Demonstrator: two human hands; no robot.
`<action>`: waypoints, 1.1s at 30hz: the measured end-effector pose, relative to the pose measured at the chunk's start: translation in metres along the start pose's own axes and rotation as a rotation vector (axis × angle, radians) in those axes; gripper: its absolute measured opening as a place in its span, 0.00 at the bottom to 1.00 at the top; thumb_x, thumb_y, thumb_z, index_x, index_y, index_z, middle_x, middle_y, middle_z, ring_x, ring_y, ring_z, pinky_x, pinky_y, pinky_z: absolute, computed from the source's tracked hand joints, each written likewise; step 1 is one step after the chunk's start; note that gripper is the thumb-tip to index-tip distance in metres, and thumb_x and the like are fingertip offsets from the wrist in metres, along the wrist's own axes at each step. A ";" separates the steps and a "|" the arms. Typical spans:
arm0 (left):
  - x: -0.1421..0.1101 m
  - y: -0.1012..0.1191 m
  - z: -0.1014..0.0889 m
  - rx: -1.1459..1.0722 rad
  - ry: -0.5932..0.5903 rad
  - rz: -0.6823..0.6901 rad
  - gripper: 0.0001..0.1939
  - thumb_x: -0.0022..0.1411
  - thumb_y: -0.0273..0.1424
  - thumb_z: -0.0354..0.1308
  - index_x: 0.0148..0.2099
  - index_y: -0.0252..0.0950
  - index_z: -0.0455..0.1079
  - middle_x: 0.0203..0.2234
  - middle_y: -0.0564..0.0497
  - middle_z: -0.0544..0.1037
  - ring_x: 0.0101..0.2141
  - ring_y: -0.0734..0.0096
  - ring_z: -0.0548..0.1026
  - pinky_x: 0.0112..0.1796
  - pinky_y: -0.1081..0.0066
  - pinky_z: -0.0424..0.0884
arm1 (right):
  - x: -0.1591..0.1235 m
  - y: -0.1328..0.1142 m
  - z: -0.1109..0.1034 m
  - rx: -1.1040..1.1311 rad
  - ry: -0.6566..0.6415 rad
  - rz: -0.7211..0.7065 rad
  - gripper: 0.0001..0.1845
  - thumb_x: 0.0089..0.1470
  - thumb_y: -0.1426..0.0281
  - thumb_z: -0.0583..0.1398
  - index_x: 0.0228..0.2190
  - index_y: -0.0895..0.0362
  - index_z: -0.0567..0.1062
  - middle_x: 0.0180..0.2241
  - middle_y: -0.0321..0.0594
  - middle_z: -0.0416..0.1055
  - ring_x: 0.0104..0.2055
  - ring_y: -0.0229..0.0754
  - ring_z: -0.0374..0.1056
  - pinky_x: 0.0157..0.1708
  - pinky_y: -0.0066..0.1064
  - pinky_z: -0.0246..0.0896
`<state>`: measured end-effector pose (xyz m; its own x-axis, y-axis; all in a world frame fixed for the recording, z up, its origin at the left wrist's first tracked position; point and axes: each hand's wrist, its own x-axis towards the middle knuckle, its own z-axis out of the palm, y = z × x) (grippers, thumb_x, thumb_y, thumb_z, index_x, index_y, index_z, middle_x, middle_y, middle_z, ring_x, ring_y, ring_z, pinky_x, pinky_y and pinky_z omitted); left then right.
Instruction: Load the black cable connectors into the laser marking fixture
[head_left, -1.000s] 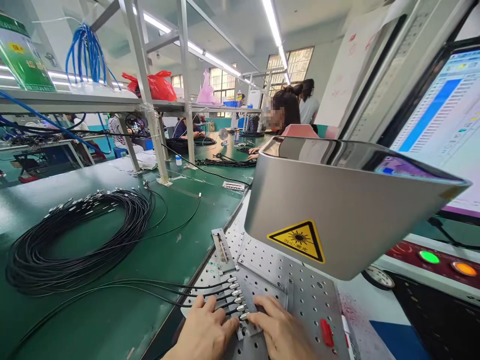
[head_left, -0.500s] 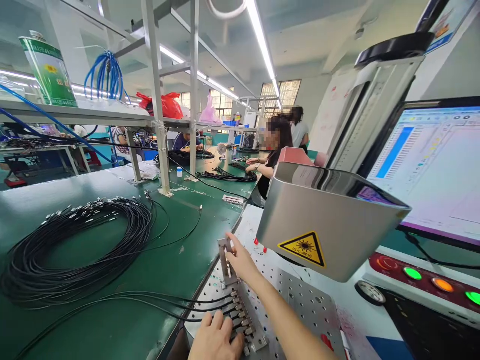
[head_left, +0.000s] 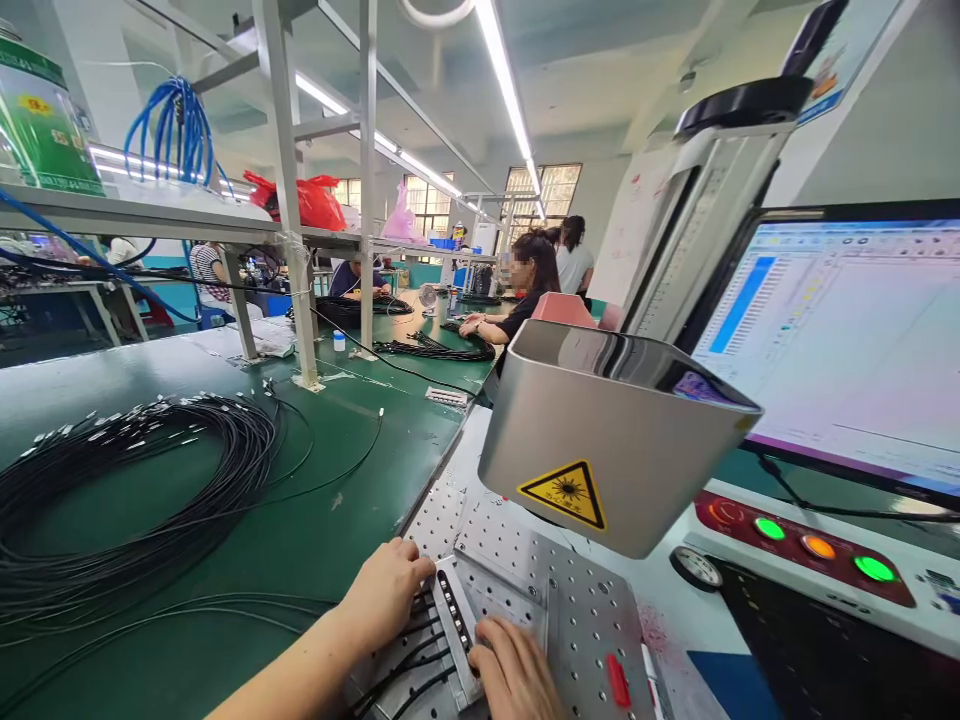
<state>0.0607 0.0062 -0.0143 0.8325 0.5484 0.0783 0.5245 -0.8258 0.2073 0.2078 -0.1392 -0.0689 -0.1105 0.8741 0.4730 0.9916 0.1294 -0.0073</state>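
right hand (head_left: 517,675): wrist and heel cut off by the bottom edge; what its fingers press is hidden.
left hand (head_left: 384,592): fingertips hide the cable ends at the metal strip (head_left: 454,628).
cable coil (head_left: 127,490): left part runs out of view at the counter's left edge.
green can (head_left: 41,125): top and left side cut off.
screen (head_left: 847,340): text too small to read.

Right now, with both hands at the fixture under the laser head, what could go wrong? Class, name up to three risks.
1. Both the left hand and right hand rest at the clamp bar, close below the laser head with its warning label; firing now might burn fingers.
2. The cables could slip out of line under the bar.
3. The cable coil might snag and drag them.
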 end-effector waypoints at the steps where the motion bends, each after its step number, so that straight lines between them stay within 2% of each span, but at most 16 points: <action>1: 0.002 -0.001 0.002 -0.003 -0.014 0.016 0.14 0.55 0.20 0.45 0.38 0.41 0.66 0.32 0.52 0.70 0.35 0.68 0.66 0.36 0.71 0.62 | 0.004 0.001 0.001 -0.005 0.001 -0.018 0.17 0.40 0.57 0.60 0.30 0.55 0.68 0.39 0.43 0.70 0.43 0.53 0.63 0.42 0.43 0.59; 3: 0.004 0.000 0.005 0.007 -0.025 0.024 0.13 0.55 0.19 0.44 0.36 0.39 0.66 0.31 0.52 0.71 0.34 0.69 0.67 0.37 0.72 0.63 | 0.015 0.008 -0.006 0.043 -0.030 -0.010 0.15 0.39 0.58 0.61 0.28 0.54 0.69 0.38 0.41 0.70 0.43 0.53 0.63 0.42 0.43 0.58; 7: 0.011 0.011 0.004 0.052 -0.046 0.013 0.12 0.53 0.17 0.43 0.33 0.34 0.65 0.31 0.48 0.71 0.34 0.67 0.67 0.38 0.69 0.64 | 0.028 0.029 -0.033 0.189 -0.118 0.188 0.05 0.41 0.70 0.59 0.26 0.54 0.69 0.38 0.38 0.68 0.48 0.49 0.58 0.49 0.44 0.52; 10: 0.016 0.019 0.006 0.089 -0.066 0.008 0.12 0.53 0.16 0.42 0.33 0.32 0.65 0.31 0.46 0.72 0.34 0.65 0.67 0.38 0.67 0.65 | 0.030 0.040 -0.046 0.254 -0.173 0.260 0.06 0.40 0.75 0.58 0.25 0.54 0.68 0.37 0.37 0.66 0.47 0.47 0.57 0.49 0.42 0.52; 17: 0.020 0.033 0.020 0.126 -0.054 0.036 0.10 0.57 0.19 0.43 0.33 0.33 0.65 0.31 0.48 0.72 0.34 0.64 0.67 0.38 0.66 0.66 | 0.021 0.052 -0.055 0.250 -0.273 0.283 0.07 0.38 0.76 0.57 0.25 0.55 0.68 0.36 0.41 0.63 0.45 0.49 0.55 0.47 0.44 0.52; 22: 0.020 0.042 0.021 0.147 -0.049 0.059 0.11 0.57 0.19 0.43 0.32 0.32 0.66 0.30 0.48 0.72 0.32 0.65 0.67 0.37 0.66 0.65 | 0.012 0.058 -0.060 0.248 -0.291 0.303 0.06 0.42 0.73 0.57 0.28 0.53 0.70 0.33 0.39 0.62 0.42 0.47 0.57 0.43 0.43 0.55; 25: 0.018 0.044 0.017 0.136 -0.048 0.048 0.12 0.56 0.17 0.43 0.32 0.33 0.66 0.30 0.48 0.72 0.32 0.64 0.67 0.36 0.66 0.65 | -0.003 0.074 -0.071 0.265 -0.290 0.285 0.10 0.47 0.73 0.54 0.34 0.51 0.69 0.36 0.38 0.64 0.42 0.44 0.60 0.42 0.38 0.59; 27: 0.017 0.044 0.015 0.126 -0.056 0.045 0.12 0.56 0.17 0.43 0.32 0.32 0.66 0.30 0.48 0.72 0.32 0.64 0.67 0.37 0.66 0.65 | -0.020 0.093 -0.079 0.200 -0.293 0.259 0.15 0.49 0.77 0.49 0.37 0.52 0.69 0.35 0.39 0.66 0.38 0.41 0.64 0.37 0.34 0.62; 30: 0.016 0.045 0.013 0.119 -0.067 0.039 0.13 0.55 0.16 0.42 0.32 0.32 0.66 0.31 0.48 0.72 0.33 0.64 0.67 0.37 0.66 0.65 | -0.052 0.118 -0.085 -0.028 -0.281 0.142 0.21 0.44 0.84 0.45 0.34 0.54 0.70 0.30 0.40 0.69 0.30 0.40 0.66 0.28 0.30 0.62; 33: 0.016 0.046 0.012 0.122 -0.074 0.028 0.13 0.56 0.16 0.42 0.32 0.32 0.66 0.31 0.48 0.72 0.33 0.65 0.67 0.37 0.67 0.65 | -0.074 0.127 -0.082 -0.199 -0.176 -0.029 0.21 0.39 0.86 0.45 0.28 0.55 0.69 0.26 0.39 0.70 0.26 0.40 0.66 0.26 0.29 0.59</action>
<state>0.1003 -0.0245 -0.0149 0.8555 0.5177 0.0091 0.5152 -0.8528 0.0852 0.3479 -0.2255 -0.0328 -0.1320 0.9416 0.3097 0.9796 0.0761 0.1859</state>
